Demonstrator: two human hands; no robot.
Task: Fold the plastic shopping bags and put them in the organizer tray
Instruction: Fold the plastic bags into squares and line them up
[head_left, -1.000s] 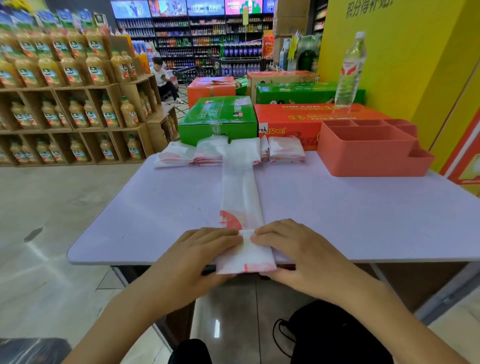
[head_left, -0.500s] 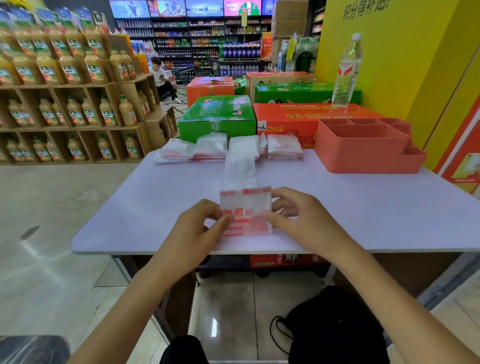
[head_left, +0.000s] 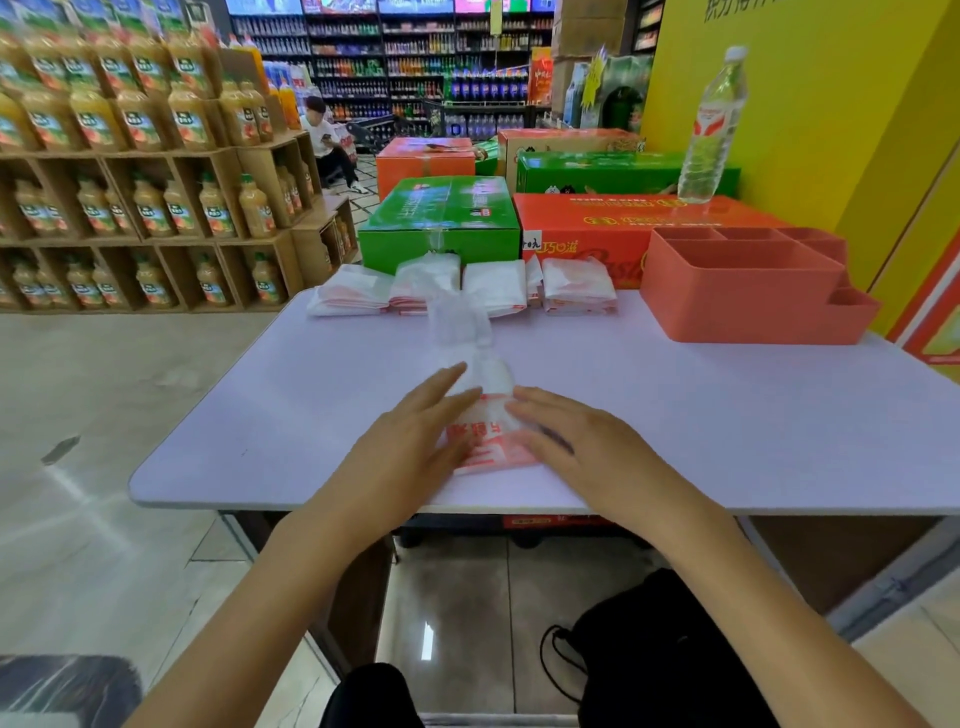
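Observation:
A white plastic bag with red print (head_left: 483, 431) lies as a long folded strip on the pale table (head_left: 727, 415), its near end doubled over. My left hand (head_left: 410, 431) and my right hand (head_left: 566, 436) press flat on either side of that folded end, fingers straight. The strip's far end runs up toward a row of several folded bags (head_left: 467, 286) at the table's back edge. The coral organizer tray (head_left: 753, 291) stands at the back right with nothing visible in its compartments.
Green and orange cartons (head_left: 441, 218) stand behind the table, with a water bottle (head_left: 711, 124) on one. Juice-bottle shelves (head_left: 130, 171) fill the left. A person sits in the aisle far back. A black bag (head_left: 665, 649) lies on the floor below.
The near end of the strip has been folded over away from me, and both hands went from pinching it to pressing it flat. The fold sits farther onto the table.

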